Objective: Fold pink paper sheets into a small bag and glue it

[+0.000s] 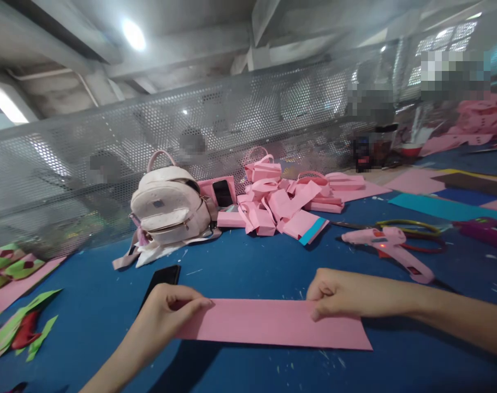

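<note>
One pink paper strip (273, 325) lies flat and lengthwise on the blue counter (248, 262), close to the near edge of the view. The left hand (170, 311) is closed on its left end, with the thumb on top and the fingers curled. The right hand (338, 297) is pinched on its upper edge, short of the right end. The hands are well apart, one towards each end of the strip. One black phone (162, 278) lies face down just behind the left hand. One pink glue gun (390, 245) lies behind the right forearm, near it but not touching, and one pair of scissors (412, 232) lies just beyond the gun. One pale pink backpack (170, 210) stands at the rear left; its small badge is too small to read. A heap of folded pink paper bags (281, 204) sits at rear centre, too overlapped to count. Green and red paper cut-outs (15, 327) lie at the left edge. A perforated metal screen (191, 131) bounds the far side. Bare counter lies between the strip and the heap.
</note>
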Demonstrator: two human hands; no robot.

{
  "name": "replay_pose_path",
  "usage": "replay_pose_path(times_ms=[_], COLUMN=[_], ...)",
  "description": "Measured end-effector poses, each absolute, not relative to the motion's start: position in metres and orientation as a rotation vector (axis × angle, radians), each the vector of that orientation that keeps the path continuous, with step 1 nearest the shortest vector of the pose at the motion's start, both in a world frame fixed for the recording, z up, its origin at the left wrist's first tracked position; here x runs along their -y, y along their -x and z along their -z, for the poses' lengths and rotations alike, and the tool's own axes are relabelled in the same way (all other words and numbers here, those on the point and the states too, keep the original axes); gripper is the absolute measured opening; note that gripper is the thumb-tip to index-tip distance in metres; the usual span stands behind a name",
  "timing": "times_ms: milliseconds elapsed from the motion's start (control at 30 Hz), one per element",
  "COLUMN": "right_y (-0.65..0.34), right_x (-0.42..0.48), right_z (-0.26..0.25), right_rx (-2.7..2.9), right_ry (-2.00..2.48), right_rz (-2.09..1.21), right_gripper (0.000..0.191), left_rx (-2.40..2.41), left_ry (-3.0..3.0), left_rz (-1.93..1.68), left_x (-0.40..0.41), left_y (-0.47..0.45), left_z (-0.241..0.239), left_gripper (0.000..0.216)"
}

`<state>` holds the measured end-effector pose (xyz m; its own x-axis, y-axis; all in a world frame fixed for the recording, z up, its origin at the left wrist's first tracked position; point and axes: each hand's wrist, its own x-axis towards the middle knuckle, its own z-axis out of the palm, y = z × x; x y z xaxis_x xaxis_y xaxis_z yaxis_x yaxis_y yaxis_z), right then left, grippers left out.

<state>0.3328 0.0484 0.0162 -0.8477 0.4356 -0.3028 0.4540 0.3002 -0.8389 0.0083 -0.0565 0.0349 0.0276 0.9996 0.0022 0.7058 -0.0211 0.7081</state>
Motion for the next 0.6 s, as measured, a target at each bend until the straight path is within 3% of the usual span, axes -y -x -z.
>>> replay_pose_path(times_ms=[300,600], right_y=[-0.358,-0.367], right_x=[-0.059,-0.047], right_z=[-0.011,-0.008], right_rx=[-2.687,-2.407], right_ry=[-1.007,-1.097], right_rz=[1.577,1.862], right_gripper=[0.048,0.045], left_rx=[-1.723,-1.768], left_ry=[-1.690,-1.612], left_rz=[-0.888,-1.088], left_x=[0.062,0.058], left_y=[-0.007,0.003], left_z=[-0.022,-0.025], left_gripper=[0.029,0.040])
